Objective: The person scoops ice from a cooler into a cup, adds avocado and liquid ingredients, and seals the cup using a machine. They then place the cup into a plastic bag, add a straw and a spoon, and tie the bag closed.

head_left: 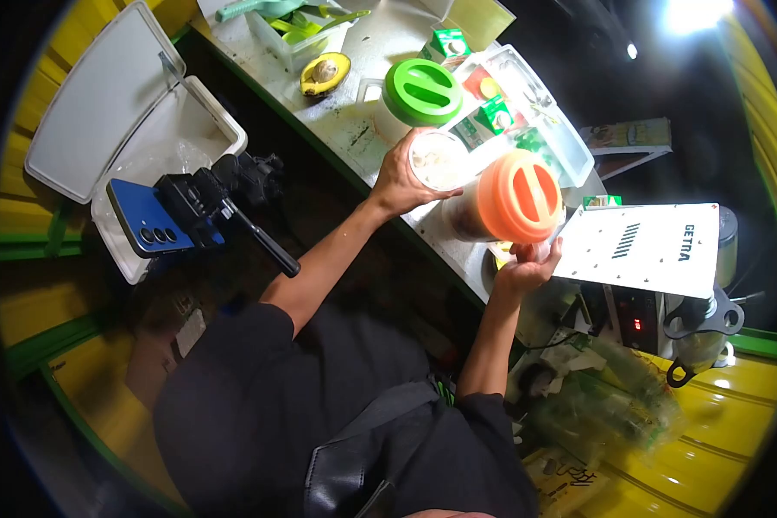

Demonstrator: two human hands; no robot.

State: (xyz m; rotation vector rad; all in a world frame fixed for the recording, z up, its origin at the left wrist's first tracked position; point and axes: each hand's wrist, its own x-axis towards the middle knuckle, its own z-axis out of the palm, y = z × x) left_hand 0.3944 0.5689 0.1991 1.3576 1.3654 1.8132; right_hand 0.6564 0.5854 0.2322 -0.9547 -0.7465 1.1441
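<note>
My left hand (397, 177) is wrapped around a cup (439, 161) whose open top shows pale, whitish contents. My right hand (529, 269) is closed at the near side of a pitcher with an orange lid (520, 197); the lid hides part of the fingers. The pitcher's body looks brownish under the lid, and the cup is just left of it. Behind the cup stands a pitcher with a green lid (423, 92). A halved avocado (325, 75) with its stone in place lies on the counter (354, 129).
A tub of green peels (306, 39) sits at the far left of the counter. Green-and-white cartons (495, 114) stand by a clear plastic bin (570, 147). A GETRA machine (643, 246) is at right. A phone (141, 217) on a tripod stands before an open white cooler (207, 112).
</note>
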